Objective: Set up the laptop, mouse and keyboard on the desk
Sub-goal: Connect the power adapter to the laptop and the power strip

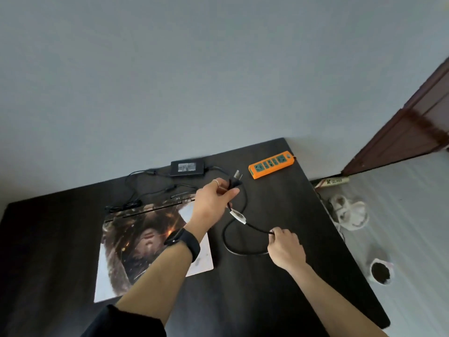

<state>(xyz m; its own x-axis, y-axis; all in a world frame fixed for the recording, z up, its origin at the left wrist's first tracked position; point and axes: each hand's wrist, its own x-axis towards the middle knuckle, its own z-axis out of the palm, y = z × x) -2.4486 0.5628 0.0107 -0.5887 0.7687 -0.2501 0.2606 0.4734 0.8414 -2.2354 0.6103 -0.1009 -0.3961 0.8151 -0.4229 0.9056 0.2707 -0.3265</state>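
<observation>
A closed laptop with a picture on its lid lies on the black desk. Behind it sits a black power brick, its cable looping to the right. My left hand grips the black plug, prongs pointing up towards the orange power strip. My right hand pinches the same cable lower down, just past a white tag. No mouse or keyboard is in view.
Thin black cables run from the brick to the laptop's back edge. The desk's right edge drops to a pale floor with white shoes, a small cup and a brown door. A grey wall stands behind.
</observation>
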